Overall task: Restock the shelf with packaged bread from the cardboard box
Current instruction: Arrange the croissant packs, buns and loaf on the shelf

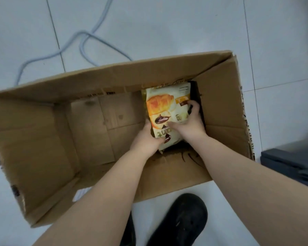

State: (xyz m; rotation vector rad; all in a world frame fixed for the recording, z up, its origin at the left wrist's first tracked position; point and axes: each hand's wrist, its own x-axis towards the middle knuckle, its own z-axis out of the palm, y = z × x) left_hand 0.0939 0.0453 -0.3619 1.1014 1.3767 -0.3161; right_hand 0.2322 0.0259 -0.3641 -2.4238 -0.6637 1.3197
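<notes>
Gripping bread pack (164,110) with both hands (146,139) (190,121) | cardboard box (34,139) walls around | cable (78,43), shoe (181,221) nearby

The one camera sits on my head and looks steeply down over my forearms, so I see straight into the open cardboard box (114,75) on the tiled floor (185,23). It is near enough that the box fills most of the wide, bent picture. My shoe (183,221) sits at the bottom edge, a cable (75,43) at the top. There is no second view.
</notes>
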